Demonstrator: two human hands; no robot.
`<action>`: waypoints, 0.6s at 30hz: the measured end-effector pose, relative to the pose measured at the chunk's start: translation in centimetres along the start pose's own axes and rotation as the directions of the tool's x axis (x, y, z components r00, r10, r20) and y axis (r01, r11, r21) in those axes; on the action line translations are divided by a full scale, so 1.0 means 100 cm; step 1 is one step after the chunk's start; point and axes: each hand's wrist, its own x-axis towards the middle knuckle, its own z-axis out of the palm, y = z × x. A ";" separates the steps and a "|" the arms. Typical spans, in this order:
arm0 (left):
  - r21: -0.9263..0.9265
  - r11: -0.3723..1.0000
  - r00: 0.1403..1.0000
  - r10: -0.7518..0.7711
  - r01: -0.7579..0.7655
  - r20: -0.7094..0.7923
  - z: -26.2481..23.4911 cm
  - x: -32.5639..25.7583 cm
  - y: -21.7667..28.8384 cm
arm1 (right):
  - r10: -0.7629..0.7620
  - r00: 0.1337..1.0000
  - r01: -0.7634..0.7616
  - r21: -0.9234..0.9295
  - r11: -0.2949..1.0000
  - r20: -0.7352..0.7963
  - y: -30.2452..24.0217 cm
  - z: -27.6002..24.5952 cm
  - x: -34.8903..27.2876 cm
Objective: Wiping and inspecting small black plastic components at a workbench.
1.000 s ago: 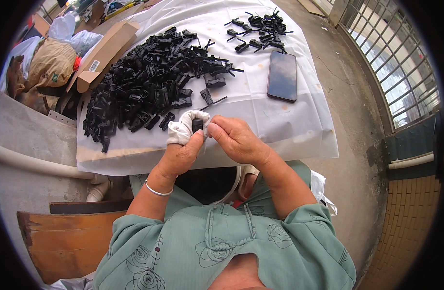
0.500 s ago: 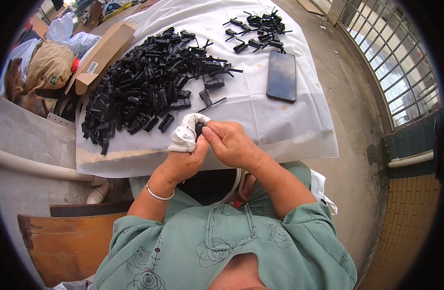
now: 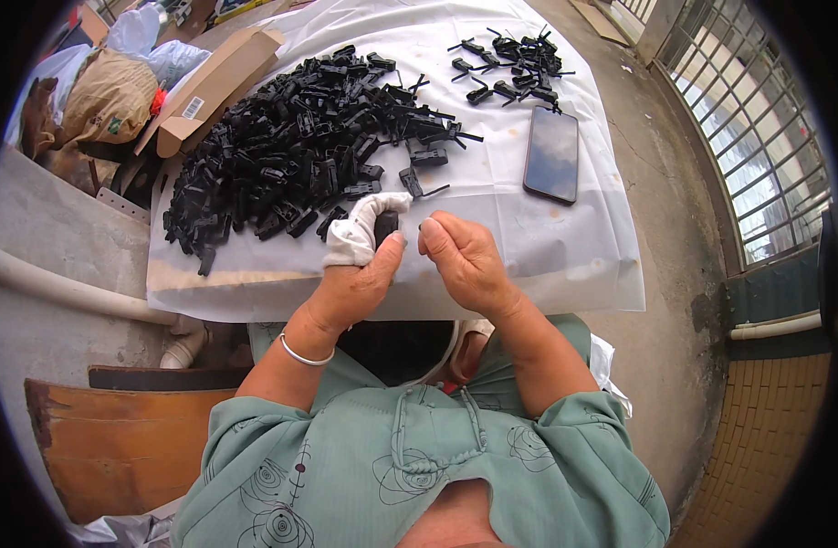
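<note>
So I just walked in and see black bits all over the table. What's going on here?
A person sits at a table covered with a white sheet. Their left hand, with a white cloth wrap on one finger, holds a small black part; the right hand is right beside it, fingers pinched. A big pile of black parts lies to the left, a smaller pile farther off, and a phone lies to the right.

Both forearms came up from the lower edge and met in front of the chest. The left hand (image 3: 353, 283) was curled closed, thumb raised, a bangle at its wrist. The right hand (image 3: 463, 265) was loosely bent, fingertips pinched together, just beside the left.
</note>
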 end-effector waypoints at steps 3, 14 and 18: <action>0.507 0.838 0.945 0.302 -0.202 -0.122 -0.032 0.024 0.004 | -0.064 0.990 0.045 -0.149 0.988 -0.127 0.007 -0.011 0.003; 0.634 0.755 0.945 0.305 -0.165 -0.118 -0.057 0.031 -0.022 | 0.019 0.996 -0.089 -0.912 0.400 -0.089 0.026 -0.014 0.031; 0.357 0.934 0.982 0.089 -0.025 -0.166 -0.038 0.022 -0.030 | 0.123 0.991 -0.090 -0.946 0.311 -0.054 0.028 -0.017 0.031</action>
